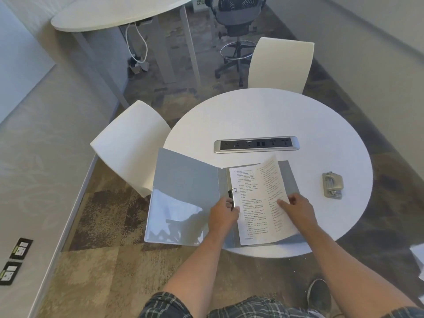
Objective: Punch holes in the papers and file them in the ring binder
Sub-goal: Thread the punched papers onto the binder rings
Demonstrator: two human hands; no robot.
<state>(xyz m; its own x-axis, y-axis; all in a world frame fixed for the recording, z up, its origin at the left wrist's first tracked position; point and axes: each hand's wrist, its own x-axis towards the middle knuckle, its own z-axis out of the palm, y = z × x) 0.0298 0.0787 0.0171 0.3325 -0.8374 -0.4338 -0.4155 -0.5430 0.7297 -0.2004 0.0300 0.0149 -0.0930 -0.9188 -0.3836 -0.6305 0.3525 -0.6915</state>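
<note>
i see left hand [223, 213] seemingly gripping binder rings [233, 196], frame centre; right hand [298, 210] pinching lifted paper [271, 179].

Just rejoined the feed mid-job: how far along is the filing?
Punching looks done: the hole punch sits aside, untouched. A flat sheet already lies in the open ring binder. In hand: the left hand grips the rings while the right hand holds a lifted sheet. Left: seat that sheet, close rings and cover.

A grey ring binder [185, 198] and white papers [257, 203] printed with black text lie on a white desk [275, 118], beside a grey hole punch [332, 185], above plaid shorts [229, 306].
</note>
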